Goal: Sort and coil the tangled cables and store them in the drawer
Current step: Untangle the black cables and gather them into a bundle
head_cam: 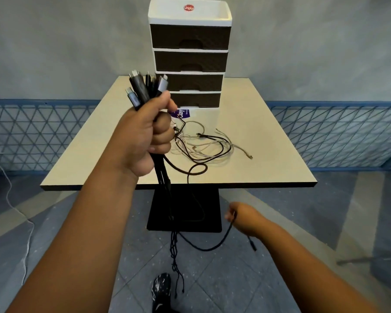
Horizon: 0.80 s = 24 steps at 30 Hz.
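My left hand (pixel 148 134) is raised over the table's near left part, shut on a bundle of black cables (pixel 142 86) whose plug ends stick up above the fist. The cables hang down past the table edge toward the floor. Low on the right, my right hand (pixel 242 216) pinches one black cable (pixel 215 246) that sags in a loop below it. A tangle of white and black cables (pixel 209 145) lies on the table in front of the drawer unit (pixel 190 57). Its brown drawers are all shut.
The beige square table (pixel 269 136) stands on a black pedestal base (pixel 185 213). A blue lattice fence (pixel 334 134) runs behind it. A white cord (pixel 16 204) trails on the floor at left. My shoe (pixel 161 290) shows at the bottom.
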Tool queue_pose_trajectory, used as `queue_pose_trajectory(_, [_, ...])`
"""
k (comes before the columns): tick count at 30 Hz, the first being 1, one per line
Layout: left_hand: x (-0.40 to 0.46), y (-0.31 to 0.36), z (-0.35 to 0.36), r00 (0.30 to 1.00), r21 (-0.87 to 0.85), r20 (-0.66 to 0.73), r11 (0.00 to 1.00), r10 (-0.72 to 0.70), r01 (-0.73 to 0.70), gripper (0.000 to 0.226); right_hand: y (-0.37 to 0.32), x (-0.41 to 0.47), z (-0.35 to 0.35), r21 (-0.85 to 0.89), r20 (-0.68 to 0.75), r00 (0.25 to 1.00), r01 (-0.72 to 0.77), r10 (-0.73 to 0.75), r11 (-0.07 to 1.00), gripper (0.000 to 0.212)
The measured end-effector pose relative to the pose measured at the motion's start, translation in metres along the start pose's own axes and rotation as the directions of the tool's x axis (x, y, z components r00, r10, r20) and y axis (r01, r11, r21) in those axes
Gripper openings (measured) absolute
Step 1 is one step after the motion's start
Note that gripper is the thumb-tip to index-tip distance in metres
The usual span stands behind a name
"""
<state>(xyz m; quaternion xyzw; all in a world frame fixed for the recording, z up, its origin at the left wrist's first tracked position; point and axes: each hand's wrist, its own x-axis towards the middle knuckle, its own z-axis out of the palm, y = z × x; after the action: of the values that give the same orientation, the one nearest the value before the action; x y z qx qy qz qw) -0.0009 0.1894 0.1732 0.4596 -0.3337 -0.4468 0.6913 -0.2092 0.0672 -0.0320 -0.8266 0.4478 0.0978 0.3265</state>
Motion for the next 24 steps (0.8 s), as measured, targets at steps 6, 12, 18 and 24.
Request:
queue_pose_trajectory(6, [0.002, 0.014, 0.012, 0.998, 0.076, 0.035, 0.996, 0.053, -0.055, 0.029, 0.005, -0.014, 0.0, -0.119, 0.183, 0.98, 0.103, -0.08, 0.988, 0.052])
queue_pose_trajectory(12, [0.01, 0.007, 0.037, 0.996, 0.048, 0.068, 0.997, 0.055, -0.058, 0.034, -0.072, -0.046, -0.057, 0.65, -0.324, 0.857, 0.51, -0.402, 0.563, 0.029])
queue_pose_trajectory(18, [0.017, 0.012, 0.054, 0.988, -0.099, -0.004, 0.984, 0.151, -0.151, 0.041, -0.095, -0.043, -0.028, 0.505, -0.364, 0.777, 0.628, -0.513, 0.592, 0.047])
queue_pose_trajectory(24, [0.025, 0.025, 0.043, 0.975, -0.124, -0.068, 0.967, 0.213, -0.22, 0.043, -0.07, -0.024, -0.004, 0.262, -0.067, 0.891, 0.45, -0.449, 0.854, 0.039])
